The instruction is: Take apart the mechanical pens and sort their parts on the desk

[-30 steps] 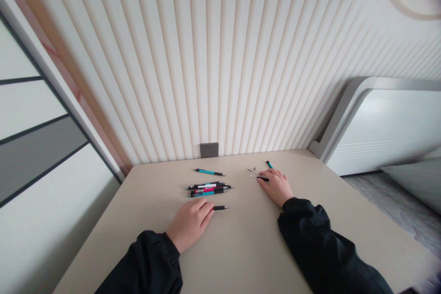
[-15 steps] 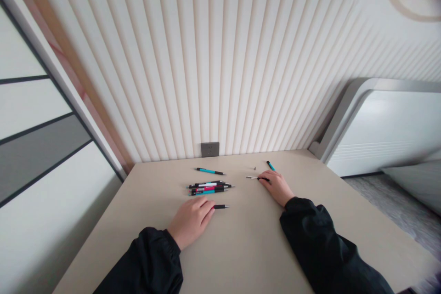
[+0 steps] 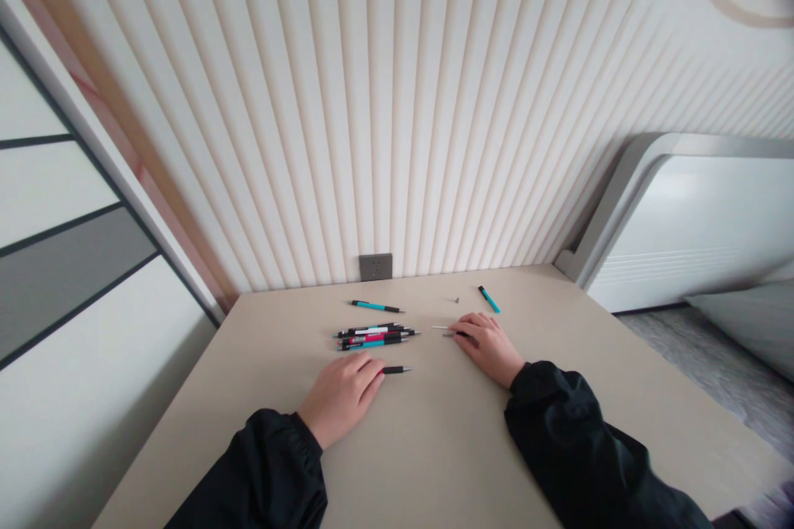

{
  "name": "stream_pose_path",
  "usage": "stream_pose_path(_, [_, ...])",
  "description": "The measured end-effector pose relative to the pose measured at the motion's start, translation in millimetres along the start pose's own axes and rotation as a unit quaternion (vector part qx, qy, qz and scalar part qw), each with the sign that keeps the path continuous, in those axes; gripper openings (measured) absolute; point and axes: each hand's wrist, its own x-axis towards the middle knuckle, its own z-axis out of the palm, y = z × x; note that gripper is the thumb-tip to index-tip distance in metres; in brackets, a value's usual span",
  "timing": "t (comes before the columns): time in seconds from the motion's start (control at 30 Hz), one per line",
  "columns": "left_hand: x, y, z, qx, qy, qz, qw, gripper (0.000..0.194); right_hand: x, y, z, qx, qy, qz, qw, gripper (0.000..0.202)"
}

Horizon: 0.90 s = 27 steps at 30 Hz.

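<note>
Left hand (image 3: 343, 397), fingers curled over a pen (image 3: 395, 369); right hand (image 3: 489, 349), fingers closed around pen parts (image 3: 465, 335).

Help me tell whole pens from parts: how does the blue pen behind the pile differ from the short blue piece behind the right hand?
The blue pen looks longer than the short blue piece. The pen has black at both ends; the piece, only at its far end. The pen lies nearly sideways; the piece slants more steeply. Both lie on the table.
</note>
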Motion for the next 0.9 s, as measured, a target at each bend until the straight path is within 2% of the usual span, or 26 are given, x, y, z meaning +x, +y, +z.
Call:
stream_pose_path(0.37, [1.1, 2.0, -2.6, 0.009, -0.003, 0.002, 1.000, 0.023, 4.5, -10.9, 0.4, 0.010, 0.004, -0.047, 0.999, 0.025])
stream_pose_path(0.47, [0.6, 2.0, -2.1, 0.011, 0.004, 0.005, 1.000, 0.023, 5.4, -7.5, -4.1, 0.038, 0.034, -0.032, 0.998, 0.027])
stream_pose_path(0.6, [0.0, 1.1, -1.3, 0.011, 0.005, 0.008, 1.000, 0.023, 1.9, 17.0, -14.6, 0.082, 0.140, 0.085, 0.983, 0.030])
stream_pose_path(0.67, [0.0, 0.4, -0.9, 0.011, 0.006, 0.007, 1.000, 0.023, -3.2, 35.2, -19.4, 0.081, 0.157, 0.122, 0.977, 0.033])
stream_pose_path(0.8, [0.4, -0.2, -0.5, 0.010, 0.008, 0.010, 1.000, 0.023, -13.7, 65.0, -24.6, 0.048, 0.120, 0.146, 0.981, 0.034])
stream_pose_path(0.9, [0.6, 0.2, -0.7, 0.009, 0.001, 0.006, 1.000, 0.024, -14.2, 70.6, -25.6, 0.024, 0.070, 0.126, 0.989, 0.032])
